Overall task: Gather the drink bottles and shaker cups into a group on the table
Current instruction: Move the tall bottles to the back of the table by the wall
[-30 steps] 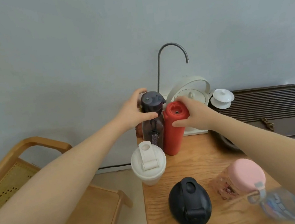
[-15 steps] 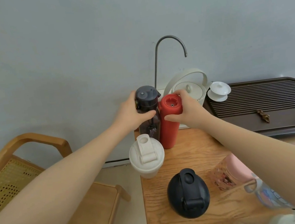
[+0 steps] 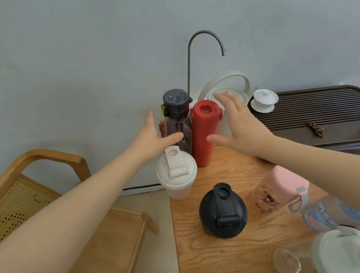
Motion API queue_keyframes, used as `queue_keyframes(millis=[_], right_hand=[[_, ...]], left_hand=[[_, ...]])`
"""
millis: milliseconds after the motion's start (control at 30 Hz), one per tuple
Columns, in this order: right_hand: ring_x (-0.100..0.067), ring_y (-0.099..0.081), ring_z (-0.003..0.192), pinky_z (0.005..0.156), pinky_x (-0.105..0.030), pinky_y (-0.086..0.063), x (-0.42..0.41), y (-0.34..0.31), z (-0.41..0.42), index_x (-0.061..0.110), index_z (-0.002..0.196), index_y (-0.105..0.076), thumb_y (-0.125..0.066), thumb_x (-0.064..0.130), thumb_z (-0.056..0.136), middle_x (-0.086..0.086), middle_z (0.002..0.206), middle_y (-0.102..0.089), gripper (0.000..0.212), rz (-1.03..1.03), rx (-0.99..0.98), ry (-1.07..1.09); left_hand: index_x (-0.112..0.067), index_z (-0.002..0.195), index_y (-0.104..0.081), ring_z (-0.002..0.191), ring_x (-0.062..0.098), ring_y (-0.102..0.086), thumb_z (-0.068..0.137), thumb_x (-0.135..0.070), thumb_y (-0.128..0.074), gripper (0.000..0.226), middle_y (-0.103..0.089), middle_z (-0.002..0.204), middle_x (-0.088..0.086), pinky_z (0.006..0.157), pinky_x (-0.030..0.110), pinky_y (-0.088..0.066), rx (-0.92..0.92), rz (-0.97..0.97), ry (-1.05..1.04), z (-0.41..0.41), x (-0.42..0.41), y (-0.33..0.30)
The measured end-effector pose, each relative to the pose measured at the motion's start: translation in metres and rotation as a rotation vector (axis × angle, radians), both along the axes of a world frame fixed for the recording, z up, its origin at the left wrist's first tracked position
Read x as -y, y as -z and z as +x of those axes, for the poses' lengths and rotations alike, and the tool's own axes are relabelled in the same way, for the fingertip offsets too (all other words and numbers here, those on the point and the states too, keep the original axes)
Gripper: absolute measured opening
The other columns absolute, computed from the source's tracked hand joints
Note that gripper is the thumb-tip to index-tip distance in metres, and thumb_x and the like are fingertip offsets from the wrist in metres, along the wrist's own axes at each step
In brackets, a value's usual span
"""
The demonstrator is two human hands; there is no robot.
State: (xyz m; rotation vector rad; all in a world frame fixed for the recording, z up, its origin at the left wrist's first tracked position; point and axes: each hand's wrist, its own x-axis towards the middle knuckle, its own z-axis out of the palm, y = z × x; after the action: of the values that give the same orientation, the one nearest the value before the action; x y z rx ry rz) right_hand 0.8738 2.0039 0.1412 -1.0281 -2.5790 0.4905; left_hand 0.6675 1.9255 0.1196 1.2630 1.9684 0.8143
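Observation:
A dark-lidded smoky bottle (image 3: 177,118) and a red bottle (image 3: 204,133) stand side by side at the far left corner of the wooden table (image 3: 233,256). My left hand (image 3: 151,138) is open just left of the dark bottle, thumb near its side. My right hand (image 3: 240,125) is open just right of the red bottle, holding nothing. Nearer stand a white shaker cup (image 3: 177,175), a black shaker cup (image 3: 223,211), a pink-lidded bottle (image 3: 276,188), a clear blue-printed bottle (image 3: 324,215) and a white-lidded cup (image 3: 348,251) at the bottom right.
A white kettle (image 3: 227,88) with a curved metal spout (image 3: 204,38) sits against the wall behind the bottles. A dark slatted tea tray (image 3: 325,120) with a white lidded teacup (image 3: 263,100) lies to the right. A wooden cane chair (image 3: 44,201) stands left of the table.
Both hands have let go of the dark and red bottles and spread open beside them. The two bottles now stand on the table at the far corner.

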Motion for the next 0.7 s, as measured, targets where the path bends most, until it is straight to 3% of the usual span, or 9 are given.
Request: queue_keyframes(millis=[100,167,233,333,433,567,700], right_hand=[[-0.019,-0.043,0.124,0.102,-0.041,-0.039,0.027,0.001,0.022,0.016,0.132,-0.040,-0.067,0.042,0.079,-0.002,0.137,-0.041,0.065,-0.094,0.198,-0.277],[-0.015,-0.041,0.125,0.103,-0.033,-0.038,0.044,0.009,0.028,0.020,0.135,-0.034,-0.064,0.046,0.079,0.003,0.141,-0.035,0.069,-0.264,0.478,-0.388],[-0.017,-0.036,0.131,0.104,-0.032,-0.036,0.055,0.019,0.028,0.022,0.140,-0.026,-0.060,0.052,0.080,0.003,0.148,-0.024,0.076,-0.319,0.629,-0.427],[-0.018,-0.038,0.130,0.099,-0.031,-0.038,0.064,0.021,0.023,0.024,0.142,-0.024,-0.057,0.053,0.082,0.005,0.153,-0.010,0.074,-0.300,0.610,-0.429],[-0.020,-0.041,0.126,0.096,-0.033,-0.040,0.072,0.017,0.021,0.026,0.139,-0.030,-0.056,0.052,0.083,0.004,0.153,-0.010,0.067,-0.258,0.592,-0.446],[-0.023,-0.030,0.130,0.101,-0.039,-0.040,0.086,0.023,0.025,0.027,0.140,-0.024,-0.061,0.067,0.069,0.003,0.152,-0.015,0.090,-0.178,0.760,-0.486],[-0.028,-0.033,0.125,0.091,-0.045,-0.046,0.091,0.029,0.023,0.031,0.140,-0.020,-0.067,0.068,0.060,-0.001,0.150,-0.018,0.099,-0.047,0.835,-0.442]], left_hand=[[-0.017,0.144,-0.016,0.133,0.024,-0.031,0.066,-0.049,-0.075,0.103,-0.022,0.148,0.007,0.106,0.038,-0.032,-0.182,-0.048,0.094,0.006,0.034,0.006],[-0.019,0.140,-0.021,0.129,0.024,-0.035,0.064,-0.047,-0.078,0.099,-0.026,0.143,0.005,0.099,0.033,-0.034,-0.220,-0.085,0.179,0.014,0.049,0.014],[-0.022,0.140,-0.022,0.130,0.025,-0.031,0.065,-0.045,-0.078,0.096,-0.028,0.141,0.005,0.100,0.034,-0.033,-0.255,-0.081,0.227,0.023,0.057,0.023],[-0.026,0.140,-0.022,0.130,0.027,-0.027,0.064,-0.044,-0.078,0.097,-0.029,0.143,0.005,0.102,0.039,-0.032,-0.316,-0.033,0.225,0.027,0.059,0.033],[-0.025,0.141,-0.019,0.129,0.027,-0.029,0.063,-0.044,-0.078,0.099,-0.029,0.145,0.005,0.101,0.040,-0.033,-0.388,-0.007,0.223,0.030,0.060,0.039],[-0.024,0.142,-0.017,0.129,0.028,-0.032,0.063,-0.042,-0.080,0.102,-0.033,0.143,0.006,0.101,0.043,-0.036,-0.381,0.028,0.177,0.033,0.061,0.044],[-0.022,0.145,-0.009,0.131,0.028,-0.031,0.062,-0.040,-0.081,0.112,-0.029,0.146,0.007,0.101,0.044,-0.036,-0.313,0.020,0.117,0.035,0.059,0.051]])
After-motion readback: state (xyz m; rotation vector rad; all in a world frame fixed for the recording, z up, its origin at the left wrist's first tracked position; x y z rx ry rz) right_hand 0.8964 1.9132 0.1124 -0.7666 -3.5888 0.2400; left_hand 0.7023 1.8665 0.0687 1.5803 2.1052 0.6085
